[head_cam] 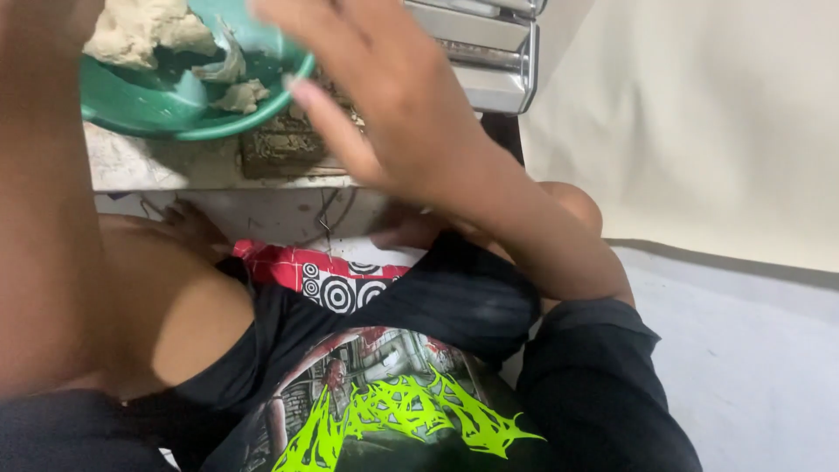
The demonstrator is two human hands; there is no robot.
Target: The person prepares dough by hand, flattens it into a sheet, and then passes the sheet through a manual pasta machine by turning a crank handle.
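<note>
Fingers: right hand [393,105] fingers [328,122] spread and loose, gripping nothing; blurred, palm facing down over the counter edge, just beside the bowl's right rim.
Left hand: not visible; only the left forearm [39,201] runs up the left edge of frame and out at the top, so can't tell whether those fingers are open or closed.
Bowl: green plastic bowl [131,109], top-left, on the counter, cut off by the top edge; near rim overhangs toward the person.
Dough: pale beige dough lump [144,31] in the bowl's upper left, rough and ragged surface, not smooth; partly out of frame.
Scraps: smaller torn dough scraps [238,87] stuck to the bowl's inner wall on the right, apart from the main lump, same colour, thin and flaky at the edges.
Counter: white counter [140,162], scuffed and stained, front edge facing the person; bowl rests on it.
Metal machine: shiny steel machine [489,52] at top centre, behind the right hand, with horizontal ribs; only its lower right part in view.
Dark block: brownish patterned block [284,149] under the bowl's right edge, detail too blurred to identify.
Clothing: black shirt with a neon-green graphic [402,411] at the bottom; red and black-and-white patterned shorts [332,280] below the counter edge.
Floor: pale grey floor [752,350] at right, cream wall [699,114] above it.
</note>
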